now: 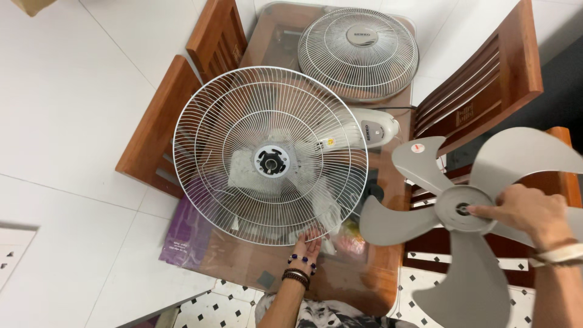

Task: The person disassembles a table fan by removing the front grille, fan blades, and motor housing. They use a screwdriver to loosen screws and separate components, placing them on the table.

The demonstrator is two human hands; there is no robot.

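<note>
Right hand (528, 212), fingers gripping the blade (467, 212) hub, should keep it level while left hand (308, 248), fingers curled on the guard (270, 156) rim at the bench's near edge, steadies it.

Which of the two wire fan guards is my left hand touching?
The nearer guard, mounted on the fan motor; left hand touches its lower rim. The other guard lies flat farther back.

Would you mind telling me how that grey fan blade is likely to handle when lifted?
The fan blade looks like thin plastic, so probably light. The right hand holds it aloft at the hub alone, suggesting it is fairly stiff. Its broad smooth vanes may flex and slip if gripped at the tips.
</note>
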